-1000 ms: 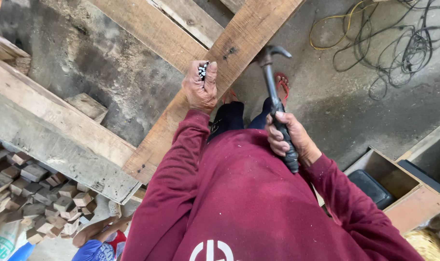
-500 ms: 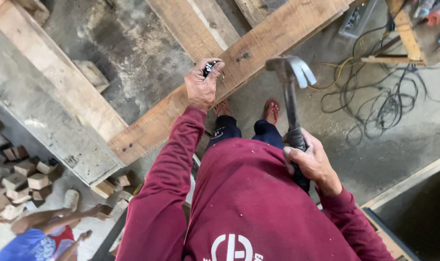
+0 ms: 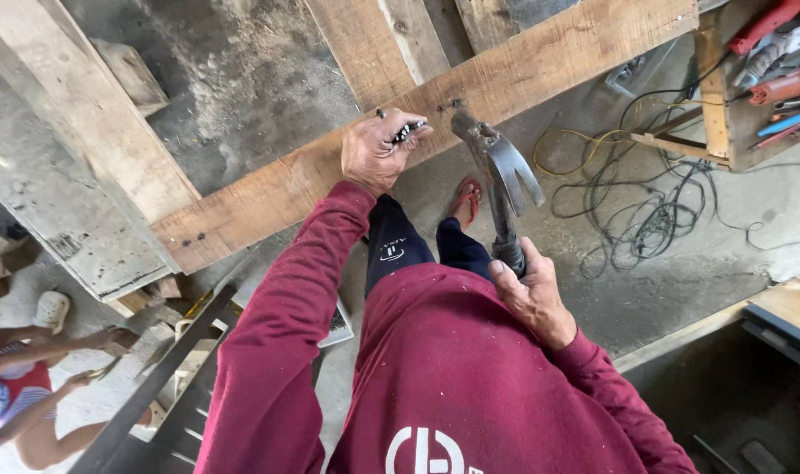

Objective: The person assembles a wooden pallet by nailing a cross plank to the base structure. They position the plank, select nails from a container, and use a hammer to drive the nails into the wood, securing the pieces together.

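Observation:
My left hand (image 3: 381, 149) rests on a long wooden plank (image 3: 330, 171) and pinches several dark nails, with one nail standing on the plank near its fingertips. My right hand (image 3: 532, 294) grips the handle of a claw hammer (image 3: 498, 167). The hammer's head sits on or just above that nail at the plank's upper edge. I wear a maroon long-sleeved shirt and dark trousers. A red sandal (image 3: 466, 200) shows on the concrete floor below the plank.
More planks (image 3: 93, 123) form a frame to the left and above. Tangled cables (image 3: 655, 211) lie on the floor at right. A wooden shelf (image 3: 760, 79) with tools stands top right. Another person (image 3: 31, 395) crouches at the bottom left beside wood offcuts.
The hammer has swung down from beside my body onto the nail by my left hand. The view has shifted left, showing the tool shelf and more of the plank.

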